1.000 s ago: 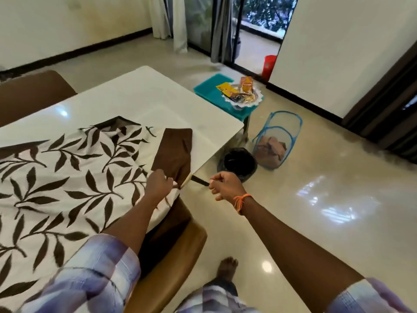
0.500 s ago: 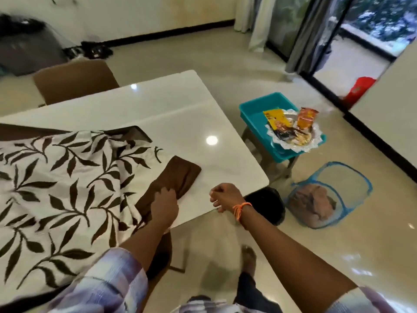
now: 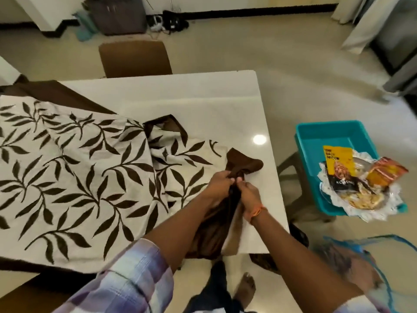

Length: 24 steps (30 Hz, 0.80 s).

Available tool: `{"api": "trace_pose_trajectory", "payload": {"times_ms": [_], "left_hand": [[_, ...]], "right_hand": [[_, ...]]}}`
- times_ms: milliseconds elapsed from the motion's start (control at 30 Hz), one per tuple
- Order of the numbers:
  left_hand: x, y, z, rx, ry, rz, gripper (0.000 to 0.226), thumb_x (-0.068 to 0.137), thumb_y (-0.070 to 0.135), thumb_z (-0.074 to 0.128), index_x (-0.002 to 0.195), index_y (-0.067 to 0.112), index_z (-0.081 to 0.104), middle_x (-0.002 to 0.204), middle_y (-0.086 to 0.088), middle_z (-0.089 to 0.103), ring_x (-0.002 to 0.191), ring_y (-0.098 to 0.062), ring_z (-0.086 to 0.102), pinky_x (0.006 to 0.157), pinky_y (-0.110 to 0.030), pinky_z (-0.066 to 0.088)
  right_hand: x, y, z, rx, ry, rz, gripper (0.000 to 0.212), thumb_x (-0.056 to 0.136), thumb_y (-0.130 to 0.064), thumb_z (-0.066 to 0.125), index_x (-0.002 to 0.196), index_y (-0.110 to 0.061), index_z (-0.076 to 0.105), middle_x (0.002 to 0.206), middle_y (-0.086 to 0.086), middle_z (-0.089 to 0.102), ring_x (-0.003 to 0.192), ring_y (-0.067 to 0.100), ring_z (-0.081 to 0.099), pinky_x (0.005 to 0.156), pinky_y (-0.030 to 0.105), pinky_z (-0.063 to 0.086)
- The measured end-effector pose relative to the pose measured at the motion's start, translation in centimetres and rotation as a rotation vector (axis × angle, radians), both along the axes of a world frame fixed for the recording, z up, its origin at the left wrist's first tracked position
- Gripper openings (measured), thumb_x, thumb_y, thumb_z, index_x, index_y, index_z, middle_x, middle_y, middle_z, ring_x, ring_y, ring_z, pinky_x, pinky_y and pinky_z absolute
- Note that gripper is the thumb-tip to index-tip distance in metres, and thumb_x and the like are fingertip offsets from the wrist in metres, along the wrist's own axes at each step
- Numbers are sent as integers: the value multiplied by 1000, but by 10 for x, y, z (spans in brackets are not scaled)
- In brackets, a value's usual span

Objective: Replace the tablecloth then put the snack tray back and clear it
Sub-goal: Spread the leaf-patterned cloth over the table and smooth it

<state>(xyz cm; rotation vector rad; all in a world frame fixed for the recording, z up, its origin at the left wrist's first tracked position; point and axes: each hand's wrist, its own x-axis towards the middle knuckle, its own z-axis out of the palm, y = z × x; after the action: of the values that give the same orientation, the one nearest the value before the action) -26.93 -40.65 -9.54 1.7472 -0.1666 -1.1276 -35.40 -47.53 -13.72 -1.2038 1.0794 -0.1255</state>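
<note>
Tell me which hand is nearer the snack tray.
Right. The right hand grips the tablecloth on the side facing the snack tray; the left hand grips beside it, farther off.

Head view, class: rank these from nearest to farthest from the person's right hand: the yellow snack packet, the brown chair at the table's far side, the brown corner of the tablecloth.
1. Brown corner of the tablecloth: gripped by the right hand.
2. Yellow snack packet: rightward, on the snack tray.
3. Brown chair: beyond the table's far edge.
</note>
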Motion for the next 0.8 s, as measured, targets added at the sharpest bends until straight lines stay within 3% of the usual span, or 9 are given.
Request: {"api": "trace_pose_trajectory", "payload": {"times_ms": [67,200,300,400,467,533,633,733,800], "left_hand": [[21,-8,2,-28,12,31,24,95,2,47,108,10,65,101,-8,67,91,-18,64,84,-35,54],[77,9,-23,316,-819,-315,37,90,30,60,124,15,60,127,-8,59,120,-26,55,100,-37,45],[102,28,-49,740,-801,-590,105,76,67,63,154,16,14,159,-22,10,144,-49,11,114,-62,15],[108,22,-60,801,-809,-679,129,67,82,58,155,15,-9,158,-30,-15,142,-57,-11,111,-71,-3],[109,3,-64,784,-890,-693,131,65,88,50,155,14,-10,157,-33,-11,143,-54,-11,109,-71,-11],[112,-26,-66,750,-960,-676,130,64,88,48,156,12,-3,156,-36,-1,145,-52,-4,111,-70,-10],[122,-72,-67,613,-996,-673,115,71,69,59,156,13,5,157,-32,10,145,-49,5,117,-62,7],[159,-114,-60,350,-1037,-783,94,70,55,65,150,19,32,151,-17,38,138,-42,32,115,-48,26],[185,-128,-44,150,-888,-747,73,75,39,72,142,20,50,142,-9,53,132,-29,45,111,-37,37]], "right_hand": [[12,-39,-5,-205,144,98,23,94,-25,59,88,-6,71,98,21,71,95,35,65,85,40,50],[56,-129,14,-401,340,121,35,97,-22,52,95,10,67,104,32,65,94,36,62,76,36,40],[83,-182,36,-483,369,-94,44,99,-23,47,122,14,53,128,34,52,117,41,53,87,37,40],[105,-187,42,-713,575,-84,80,89,-39,55,149,0,20,150,29,27,135,46,34,109,45,31],[109,-165,26,-1064,736,251,87,86,-38,60,152,-6,13,155,28,16,140,48,21,116,57,9],[106,-122,8,-1246,616,559,79,85,-41,60,150,-10,26,155,26,18,144,44,16,115,56,-4],[92,-75,-19,-1031,541,674,71,91,-59,32,149,-17,29,157,20,17,145,40,16,115,61,13],[104,-104,-35,-874,669,610,78,90,-69,13,154,-25,14,162,11,-1,149,33,-3,116,59,4],[123,-139,-40,-943,690,712,86,83,-73,7,153,-24,17,162,15,5,149,36,2,114,60,5]]}}
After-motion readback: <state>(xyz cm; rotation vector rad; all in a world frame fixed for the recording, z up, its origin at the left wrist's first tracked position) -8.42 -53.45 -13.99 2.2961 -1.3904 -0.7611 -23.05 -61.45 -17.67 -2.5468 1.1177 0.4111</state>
